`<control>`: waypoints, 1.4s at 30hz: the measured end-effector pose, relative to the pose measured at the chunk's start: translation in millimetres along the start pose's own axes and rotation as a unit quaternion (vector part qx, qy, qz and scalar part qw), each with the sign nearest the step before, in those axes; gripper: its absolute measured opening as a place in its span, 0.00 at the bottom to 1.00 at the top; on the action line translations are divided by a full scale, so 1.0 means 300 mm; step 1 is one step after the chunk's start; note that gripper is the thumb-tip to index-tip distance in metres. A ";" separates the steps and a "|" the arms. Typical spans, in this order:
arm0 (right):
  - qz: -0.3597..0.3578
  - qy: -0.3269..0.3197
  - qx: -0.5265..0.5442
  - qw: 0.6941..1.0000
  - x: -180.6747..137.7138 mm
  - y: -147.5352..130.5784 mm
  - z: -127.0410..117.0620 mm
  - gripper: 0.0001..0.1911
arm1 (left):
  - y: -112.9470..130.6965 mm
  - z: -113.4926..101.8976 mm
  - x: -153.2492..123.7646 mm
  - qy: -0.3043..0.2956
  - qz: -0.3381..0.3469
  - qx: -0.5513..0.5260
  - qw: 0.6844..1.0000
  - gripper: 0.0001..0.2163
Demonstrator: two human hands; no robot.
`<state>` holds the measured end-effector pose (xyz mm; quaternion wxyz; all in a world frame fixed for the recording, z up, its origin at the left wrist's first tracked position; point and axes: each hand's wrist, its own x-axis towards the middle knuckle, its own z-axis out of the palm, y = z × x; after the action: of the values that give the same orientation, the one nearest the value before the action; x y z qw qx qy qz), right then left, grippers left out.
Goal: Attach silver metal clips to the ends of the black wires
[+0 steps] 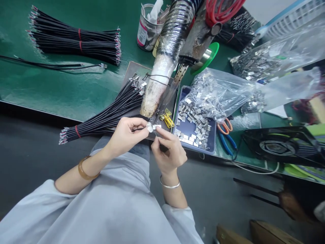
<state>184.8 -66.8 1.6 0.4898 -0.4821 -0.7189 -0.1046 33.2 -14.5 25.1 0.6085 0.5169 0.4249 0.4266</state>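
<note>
Just in front of my body, both hands meet at the bench edge. My left hand (128, 133) is closed in a pinch on a black cable, with something whitish at its thumb and fingertips. A small metal connector (157, 126) sits between the two hands. My right hand (171, 147) has its index fingertip against this connector, and its fingers are bent together. A thin grey sliver shows below that fingertip, too small to name. Left of my fingers lies a bundle of black cables (106, 113) with metal connectors at the far end.
A blue tray (214, 147) of loose connectors stands at right, a plastic bag (220, 91) of more over it. A wrapped duct (158, 76) and soldering iron (179, 76) hang close above my hands. Beyond are a yellow clip (167, 120), pliers (228, 142) and another cable bundle (76, 39).
</note>
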 end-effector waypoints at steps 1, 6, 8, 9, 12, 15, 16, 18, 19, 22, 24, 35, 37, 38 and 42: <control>-0.006 0.002 -0.002 1.000 0.003 0.002 0.001 0.10 | -0.004 0.003 0.000 0.010 0.001 0.003 1.000 0.07; -0.013 0.006 0.006 1.000 0.018 0.013 0.009 0.11 | -0.004 0.014 0.004 0.034 0.002 0.006 0.999 0.06; -0.018 0.011 0.012 1.000 0.022 0.017 0.012 0.12 | 0.004 0.016 0.005 0.035 -0.002 0.004 0.999 0.07; -0.020 0.015 0.013 1.000 0.023 0.018 0.013 0.12 | 0.008 0.017 0.004 0.035 -0.003 0.003 0.999 0.07; -0.016 0.014 0.010 1.000 0.027 0.015 0.013 0.12 | 0.017 0.020 0.003 0.042 -0.002 0.000 0.999 0.07; -0.013 0.009 0.005 1.000 0.030 0.010 0.011 0.11 | 0.021 0.020 0.002 0.049 -0.001 -0.004 0.999 0.08; -0.017 0.010 0.006 1.000 0.030 0.010 0.011 0.10 | 0.021 0.019 0.003 0.048 -0.002 -0.002 0.999 0.08; -0.026 0.013 0.010 1.000 0.029 0.011 0.010 0.10 | 0.023 0.017 0.004 0.040 -0.007 0.003 0.999 0.08; -0.028 0.013 0.014 0.999 0.029 0.012 0.010 0.10 | 0.024 0.016 0.005 0.035 -0.011 0.005 0.999 0.08; -0.001 0.005 0.027 1.000 0.026 0.011 0.010 0.10 | 0.028 0.017 0.006 0.026 -0.018 0.005 0.999 0.08; 0.035 0.001 0.034 0.999 0.026 0.008 0.009 0.09 | 0.029 0.019 0.005 0.025 -0.021 0.004 0.999 0.07; 0.083 -0.017 0.039 0.996 0.056 -0.013 0.000 0.10 | 0.036 0.033 -0.009 0.057 0.047 0.024 0.997 0.06; 0.086 -0.017 0.042 0.995 0.058 -0.014 -0.002 0.10 | 0.038 0.032 -0.008 0.057 0.049 0.030 0.997 0.05; 0.086 -0.019 0.044 0.995 0.057 -0.015 -0.003 0.10 | 0.038 0.031 -0.008 0.056 0.044 0.034 0.997 0.05; 0.077 -0.038 0.041 0.995 0.049 -0.010 -0.010 0.10 | 0.035 0.030 -0.006 0.042 0.007 0.029 0.999 0.06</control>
<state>183.5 -61.5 16.0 0.4883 -0.5191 -0.7012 -0.0184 40.4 -17.6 36.5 0.5718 0.5194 0.4583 0.4396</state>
